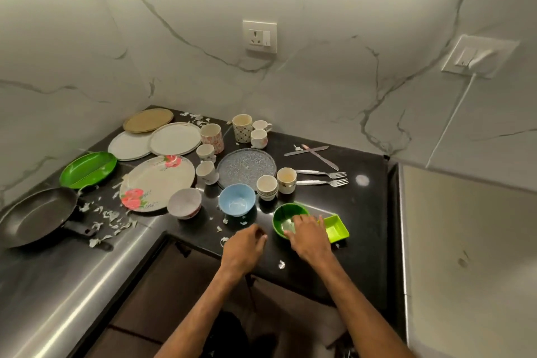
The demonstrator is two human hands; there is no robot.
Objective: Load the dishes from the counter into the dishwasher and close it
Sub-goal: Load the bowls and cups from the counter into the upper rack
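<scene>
Many dishes lie on the black counter (pixel 360 212). My right hand (pixel 308 234) reaches into the round green bowl (pixel 283 215) at the near edge, fingers over its rim, with a square lime-green dish (pixel 337 228) just right of it. My left hand (pixel 244 247) hovers over the counter left of that bowl, fingers loosely curled, holding nothing. Behind them stand a blue bowl (pixel 236 199), a grey-white bowl (pixel 184 202), a floral plate (pixel 157 182) and a speckled blue plate (pixel 247 167). No dishwasher is in view.
Several cups (pixel 286 180) and mugs (pixel 242 128) stand among the plates. Two forks (pixel 322 178) and two knives (pixel 313 151) lie at the right. A black frying pan (pixel 37 215) and a green divided plate (pixel 87 168) sit at the left. Paper scraps litter the counter.
</scene>
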